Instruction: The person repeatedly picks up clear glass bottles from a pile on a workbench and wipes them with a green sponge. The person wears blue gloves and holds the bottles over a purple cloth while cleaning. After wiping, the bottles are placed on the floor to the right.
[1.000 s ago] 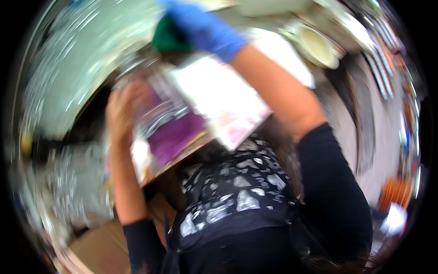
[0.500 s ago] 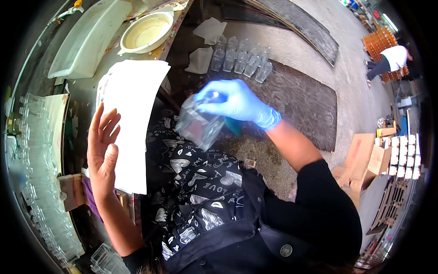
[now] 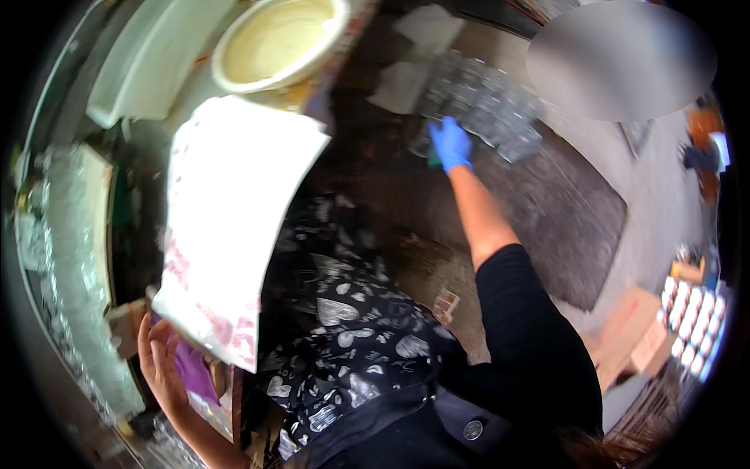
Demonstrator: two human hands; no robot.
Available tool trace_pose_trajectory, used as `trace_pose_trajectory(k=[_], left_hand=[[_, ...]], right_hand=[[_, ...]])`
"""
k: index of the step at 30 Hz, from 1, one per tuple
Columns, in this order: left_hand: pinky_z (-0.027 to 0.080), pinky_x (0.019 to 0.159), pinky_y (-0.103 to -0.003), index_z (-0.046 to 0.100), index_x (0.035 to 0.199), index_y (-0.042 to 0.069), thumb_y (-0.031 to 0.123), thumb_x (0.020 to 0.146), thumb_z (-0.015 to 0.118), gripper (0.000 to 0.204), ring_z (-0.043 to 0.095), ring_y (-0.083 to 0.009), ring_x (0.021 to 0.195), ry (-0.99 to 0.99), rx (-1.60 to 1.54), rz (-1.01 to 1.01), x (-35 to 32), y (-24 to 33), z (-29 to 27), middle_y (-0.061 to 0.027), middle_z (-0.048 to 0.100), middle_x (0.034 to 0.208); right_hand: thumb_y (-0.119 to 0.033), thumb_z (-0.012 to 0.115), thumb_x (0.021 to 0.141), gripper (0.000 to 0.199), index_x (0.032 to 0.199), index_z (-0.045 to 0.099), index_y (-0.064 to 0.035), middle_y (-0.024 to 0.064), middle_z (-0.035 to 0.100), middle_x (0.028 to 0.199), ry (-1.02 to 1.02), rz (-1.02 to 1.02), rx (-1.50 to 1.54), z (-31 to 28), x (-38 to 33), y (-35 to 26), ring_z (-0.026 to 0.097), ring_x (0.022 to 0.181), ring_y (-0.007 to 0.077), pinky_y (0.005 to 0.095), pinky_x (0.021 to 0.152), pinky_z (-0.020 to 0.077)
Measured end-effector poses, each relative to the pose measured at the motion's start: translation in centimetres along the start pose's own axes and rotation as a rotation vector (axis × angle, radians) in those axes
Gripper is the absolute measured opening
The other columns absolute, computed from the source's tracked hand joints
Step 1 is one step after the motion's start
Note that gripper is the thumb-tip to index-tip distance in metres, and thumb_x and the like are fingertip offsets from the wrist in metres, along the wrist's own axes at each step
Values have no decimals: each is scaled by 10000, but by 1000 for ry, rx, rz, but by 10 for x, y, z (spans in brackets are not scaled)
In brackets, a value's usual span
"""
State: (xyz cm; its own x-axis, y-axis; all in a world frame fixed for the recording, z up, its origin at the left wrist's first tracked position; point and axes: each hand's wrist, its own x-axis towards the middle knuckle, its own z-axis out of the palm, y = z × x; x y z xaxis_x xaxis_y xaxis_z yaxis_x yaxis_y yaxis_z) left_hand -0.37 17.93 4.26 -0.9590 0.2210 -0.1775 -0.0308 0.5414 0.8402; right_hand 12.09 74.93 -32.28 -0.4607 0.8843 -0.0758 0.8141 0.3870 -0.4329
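Clear glass containers (image 3: 486, 102) sit clustered just beyond the gloved right hand (image 3: 451, 144), whose grip cannot be determined. The bare left hand (image 3: 166, 377), fingers loosely extended, is beside purple cloth (image 3: 194, 374), near white paper (image 3: 226, 211).

Containers (image 3: 488, 102) sit on the board (image 3: 562, 219); left of them lie 2 sheets (image 3: 428, 30), then the basin (image 3: 281, 47).

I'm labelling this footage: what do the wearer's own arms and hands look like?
The right hand wears a blue glove ending at the wrist; that arm's black sleeve stops near the elbow. The left hand wears no glove, its visible forearm bare.
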Motion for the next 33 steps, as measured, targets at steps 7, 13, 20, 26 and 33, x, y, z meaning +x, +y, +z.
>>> trace_pose_trajectory(k=[7,13,20,26,33], left_hand=[[502,865,-305,514,1295,-14,175,942,580,406,595,-168,1031,164,-45,18,57,19,-35,-105,632,1104],[434,954,-323,532,1234,-17,232,885,667,449,566,-199,1070,626,-5,342,173,36,-70,-103,591,1123],[295,1057,-516,326,1377,-57,427,678,833,989,292,-433,1279,1316,398,312,321,21,-73,-288,312,1360],[335,1029,-481,249,1415,-27,311,695,824,981,340,-414,1233,1381,522,191,325,26,-63,-253,287,1338],[402,960,-444,301,1391,-5,246,697,825,905,406,-353,1205,1284,523,307,323,27,-75,-200,317,1275]], right_hand=[[-449,544,920,447,1172,587,-83,225,663,1030,-11,43,-215,79,52,54,654,873,421,522,711,526],[-370,568,930,426,1234,543,-72,220,633,1143,-35,-55,-301,107,67,77,637,980,392,478,813,519],[-426,527,949,481,1101,640,16,244,653,1060,52,44,56,58,36,67,626,962,408,431,812,497],[-367,464,998,456,1108,650,34,18,586,735,-131,306,1143,-76,-59,-31,464,522,83,248,514,400],[-72,599,920,198,1094,676,-19,28,640,839,-430,-421,935,-176,-181,-216,554,665,63,208,606,462]])
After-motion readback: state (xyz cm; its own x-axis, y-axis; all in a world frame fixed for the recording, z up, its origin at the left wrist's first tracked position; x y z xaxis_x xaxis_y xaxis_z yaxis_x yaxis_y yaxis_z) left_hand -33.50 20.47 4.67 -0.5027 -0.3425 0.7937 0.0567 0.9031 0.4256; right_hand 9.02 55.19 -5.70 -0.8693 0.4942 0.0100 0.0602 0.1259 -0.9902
